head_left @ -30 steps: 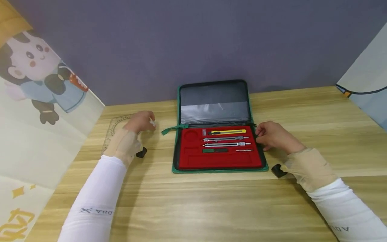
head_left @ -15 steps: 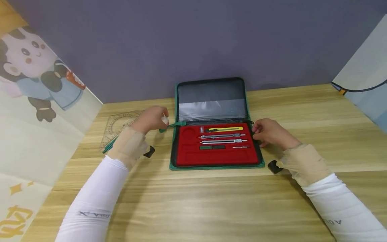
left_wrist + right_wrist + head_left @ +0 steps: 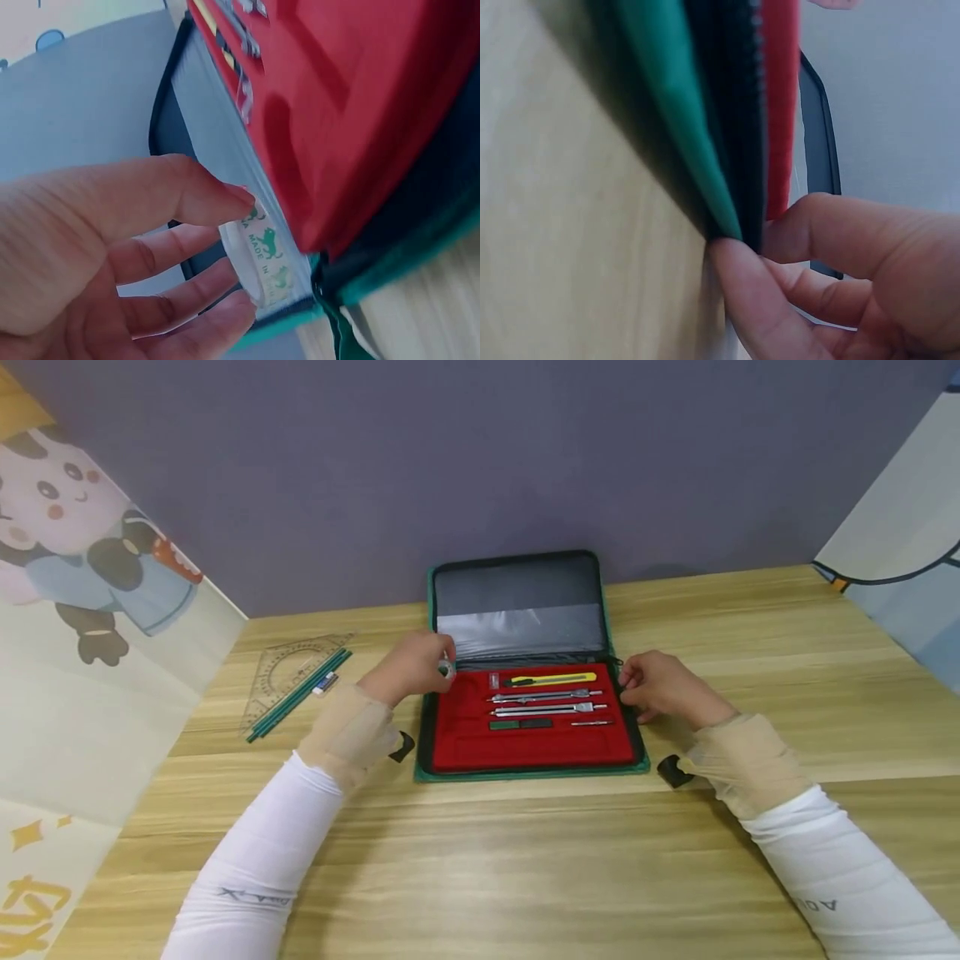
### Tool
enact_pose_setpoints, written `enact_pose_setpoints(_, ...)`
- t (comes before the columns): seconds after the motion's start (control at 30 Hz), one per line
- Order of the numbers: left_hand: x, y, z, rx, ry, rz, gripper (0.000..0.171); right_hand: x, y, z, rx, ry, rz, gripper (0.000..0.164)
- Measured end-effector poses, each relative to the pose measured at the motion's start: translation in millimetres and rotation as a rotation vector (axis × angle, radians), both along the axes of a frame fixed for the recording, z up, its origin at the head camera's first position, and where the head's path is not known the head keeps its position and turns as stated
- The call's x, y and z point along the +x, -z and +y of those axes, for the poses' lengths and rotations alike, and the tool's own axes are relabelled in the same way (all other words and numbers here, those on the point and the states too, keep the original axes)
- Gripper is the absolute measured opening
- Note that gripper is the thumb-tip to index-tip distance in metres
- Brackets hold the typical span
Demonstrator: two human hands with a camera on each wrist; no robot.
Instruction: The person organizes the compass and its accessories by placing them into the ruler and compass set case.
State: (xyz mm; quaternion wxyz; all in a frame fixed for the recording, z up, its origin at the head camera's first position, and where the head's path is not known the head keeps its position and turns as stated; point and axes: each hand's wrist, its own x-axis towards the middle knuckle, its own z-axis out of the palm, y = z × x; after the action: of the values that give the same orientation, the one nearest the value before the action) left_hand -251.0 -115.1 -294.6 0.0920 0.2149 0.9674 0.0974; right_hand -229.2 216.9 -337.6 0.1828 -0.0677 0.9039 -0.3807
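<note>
My left hand (image 3: 408,668) pinches a small tape roll (image 3: 268,247), whitish with green printing, between thumb and fingers. In the head view it hovers at the upper left of the red tray (image 3: 532,750), near a round recess. The tray lies in an open green zip case (image 3: 420,774). On the case's right edge, my right hand (image 3: 667,689) pinches the border, as the right wrist view shows with thumb and finger (image 3: 787,232). In the tray lie a yellow utility knife (image 3: 558,679), two metal compasses (image 3: 551,711), a small clear box (image 3: 493,681) and a green-and-black block (image 3: 520,724).
Left of the case lie a clear set square with protractor (image 3: 262,681), green pencils (image 3: 296,700) and an eraser (image 3: 326,683). A short metal piece (image 3: 591,723) sits in the tray. The lid (image 3: 517,585) stands raised near the grey wall (image 3: 525,460).
My left hand has carried the tape roll rightward from beside the set square to the case, uncovering the pencils and eraser. The right hand keeps its hold on the case edge.
</note>
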Motion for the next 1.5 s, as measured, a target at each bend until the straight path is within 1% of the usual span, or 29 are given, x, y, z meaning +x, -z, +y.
enact_pose_setpoints(0.2,4.6,4.0,14,-0.014,0.019,-0.02,0.026,-0.4,-0.2,-1,0.016,0.006,-0.002,0.018)
enact_pose_setpoints(0.37,7.0,8.8,20,0.002,0.068,-0.007,0.025,-1.6,-1.4,-2,0.028,0.011,0.005,0.018)
enact_pose_setpoints(0.5,8.0,12.4,23,0.002,0.07,-0.005,0.029,-2.2,-2.4,-2,0.033,0.011,0.01,0.018)
enact_pose_setpoints(0.63,8.8,14.8,23,-0.025,0.057,0.003,0.029,-1.8,-1.7,-3,0.032,0.002,0.01,0.018)
enact_pose_setpoints(0.8,8.7,15.4,23,-0.032,0.056,0.001,0.029,-1.4,-1.3,-3,0.037,0.009,0.006,0.018)
enact_pose_setpoints(0.9,7.6,15.3,23,-0.035,0.067,0.002,0.029,-1.5,-2.1,-3,0.042,0.014,0.0,0.018)
enact_pose_setpoints(1.1,5.1,16.5,20,-0.04,0.114,0.015,0.03,-1.2,-1.9,-2,0.036,0.01,-0.01,0.018)
enact_pose_setpoints(1.5,-1.5,20.8,17,-0.015,0.105,-0.01,0.033,1.1,-2.7,-1,0.022,0.014,-0.008,0.02)
